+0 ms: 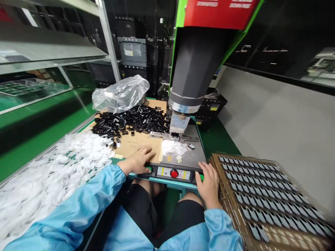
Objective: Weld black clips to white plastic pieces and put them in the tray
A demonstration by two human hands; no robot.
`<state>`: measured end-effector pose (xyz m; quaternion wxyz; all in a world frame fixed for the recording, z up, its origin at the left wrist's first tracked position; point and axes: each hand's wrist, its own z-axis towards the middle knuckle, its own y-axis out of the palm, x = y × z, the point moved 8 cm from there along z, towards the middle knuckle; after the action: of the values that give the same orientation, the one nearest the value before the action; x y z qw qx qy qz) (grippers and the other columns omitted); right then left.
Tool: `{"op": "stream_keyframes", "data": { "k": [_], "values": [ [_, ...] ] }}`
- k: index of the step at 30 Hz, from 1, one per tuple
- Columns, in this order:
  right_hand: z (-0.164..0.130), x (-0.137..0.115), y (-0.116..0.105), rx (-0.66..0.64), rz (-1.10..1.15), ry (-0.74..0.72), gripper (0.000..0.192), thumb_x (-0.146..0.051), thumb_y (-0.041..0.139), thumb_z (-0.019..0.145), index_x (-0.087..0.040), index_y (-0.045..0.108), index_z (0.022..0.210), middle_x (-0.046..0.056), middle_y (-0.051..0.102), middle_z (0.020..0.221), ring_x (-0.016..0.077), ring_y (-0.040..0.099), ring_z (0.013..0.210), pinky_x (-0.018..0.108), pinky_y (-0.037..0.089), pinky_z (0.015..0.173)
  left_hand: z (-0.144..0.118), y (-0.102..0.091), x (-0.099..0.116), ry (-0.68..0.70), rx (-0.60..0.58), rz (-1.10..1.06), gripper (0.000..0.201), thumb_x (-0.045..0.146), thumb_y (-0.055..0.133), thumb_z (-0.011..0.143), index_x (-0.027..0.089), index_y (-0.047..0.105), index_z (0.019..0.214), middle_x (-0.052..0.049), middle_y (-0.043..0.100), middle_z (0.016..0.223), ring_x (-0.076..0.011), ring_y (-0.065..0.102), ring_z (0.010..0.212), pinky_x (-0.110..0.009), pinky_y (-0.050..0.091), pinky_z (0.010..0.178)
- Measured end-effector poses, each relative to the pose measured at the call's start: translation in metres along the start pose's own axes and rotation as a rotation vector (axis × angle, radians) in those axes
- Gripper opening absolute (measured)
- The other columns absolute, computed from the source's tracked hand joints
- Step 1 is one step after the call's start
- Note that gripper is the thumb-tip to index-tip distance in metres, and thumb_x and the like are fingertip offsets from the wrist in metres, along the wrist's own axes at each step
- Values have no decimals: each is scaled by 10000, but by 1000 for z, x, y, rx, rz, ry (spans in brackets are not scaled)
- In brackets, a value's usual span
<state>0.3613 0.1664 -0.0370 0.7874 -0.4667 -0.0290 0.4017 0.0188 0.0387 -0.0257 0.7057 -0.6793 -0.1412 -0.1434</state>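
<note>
My left hand [139, 160] lies at the left end of a dark control panel [192, 176], fingers stretched over the panel's edge and thumb by the left green button [149, 168]. At the panel's other end my right hand [208, 181] rests with fingers spread, thumb by the right green button [201, 177]. Both hands are open and hold nothing. Between them sits a red button [174, 173]. Behind the panel, the press head [180, 122] is down over a metal fixture [159, 135] with small black parts under it. White pieces [172, 148] lie in front of the fixture.
A heap of black parts [136, 118] sits on cardboard, with a clear plastic bag [121, 94] behind. White pieces [60, 174] cover the left bench. On the right stand stacked brown trays [217, 164] holding rows of grey parts [264, 191]. Grey crates [133, 52] stand at the back.
</note>
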Motion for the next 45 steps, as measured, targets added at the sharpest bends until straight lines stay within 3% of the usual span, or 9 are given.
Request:
{"op": "stream_keyframes", "data": {
  "k": [3,9,19,23,26,30,33,37,45],
  "values": [
    [-22,18,12,-40,-72,-51,560,-398,455,1050,-332,472,1606,59,515,1629,357,349,1569,597,288,1275,-12,1,4,5,40,93,921,335,873,743,294,508,1588,-176,434,1672,-421,397,1538,-581,297,1285],
    [-21,33,26,-22,-85,-119,610,-390,392,1049,-366,400,1659,51,508,1643,375,322,1604,641,289,1274,-5,-3,11,-20,23,172,902,395,860,772,259,507,1590,-193,460,1635,-422,450,1483,-558,356,1249],
    [-19,31,25,-16,-77,-58,618,-435,395,1021,-375,443,1634,35,529,1629,385,337,1596,651,268,1281,-6,1,5,-7,51,141,929,424,854,758,303,484,1603,-179,444,1654,-424,453,1483,-573,365,1228],
    [-18,26,23,6,-77,-40,602,-436,404,1018,-358,474,1611,42,530,1627,391,342,1589,656,278,1269,-5,-7,3,17,59,64,777,511,792,822,288,572,1534,-158,513,1605,-399,480,1467,-534,380,1223],
    [-19,24,22,0,-86,-49,587,-418,408,1018,-332,497,1592,48,528,1629,387,354,1579,644,300,1257,-10,-34,-17,0,111,74,572,440,732,880,262,665,1420,-160,638,1436,-368,570,1349,-491,430,1156],
    [-19,24,22,-4,-67,-37,567,-416,416,1023,-317,516,1572,50,527,1631,382,359,1576,632,301,1260,-31,-97,-81,-245,263,283,438,372,712,874,222,725,1286,-197,692,1274,-407,570,1249,-524,427,1064],
    [-20,25,24,0,-29,-12,549,-425,430,1029,-321,523,1560,50,523,1634,375,348,1585,625,298,1269,-50,-128,-124,-400,260,316,372,351,787,781,225,750,1129,-181,729,1135,-410,574,1188,-513,404,1034],
    [-21,26,26,2,-11,-3,546,-413,442,1026,-328,520,1560,49,522,1634,370,338,1591,621,279,1281,-61,-130,-147,-475,123,359,382,353,823,706,236,746,1063,-153,766,1081,-383,603,1154,-464,399,1019],
    [-21,27,25,-21,-18,-25,569,-377,452,1007,-325,515,1570,45,513,1639,375,357,1570,611,289,1267,-44,-110,-154,-542,-26,405,507,319,753,747,237,744,1247,-158,798,1121,-377,679,1130,-456,476,1000]
  ]
}}
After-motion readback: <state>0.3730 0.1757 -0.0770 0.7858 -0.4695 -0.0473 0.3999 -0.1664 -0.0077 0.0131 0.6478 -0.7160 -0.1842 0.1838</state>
